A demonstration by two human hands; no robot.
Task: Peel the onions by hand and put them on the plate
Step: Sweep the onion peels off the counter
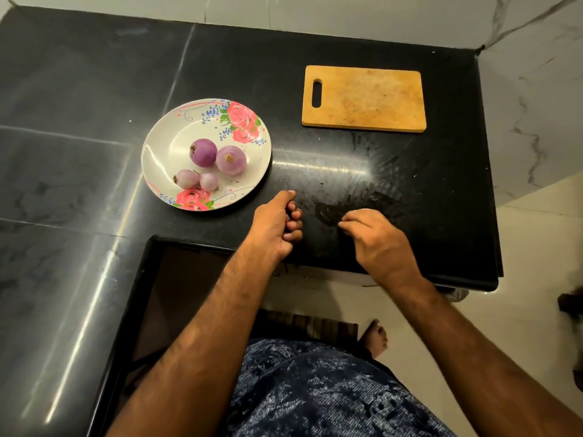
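My left hand [277, 222] is curled in a loose fist, nothing visible inside. My right hand [375, 238] bunches its fingertips [344, 223] on the black worktop [410, 171]; I cannot tell whether they pinch anything. Four peeled onions [204, 152] lie on the floral plate [168, 152], left of both hands.

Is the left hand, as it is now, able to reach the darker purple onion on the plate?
Probably yes. The left hand hovers just right of the plate, nothing lies between them, and the darker purple onion sits uncovered on it. Its fingers are curled, so it must open first.
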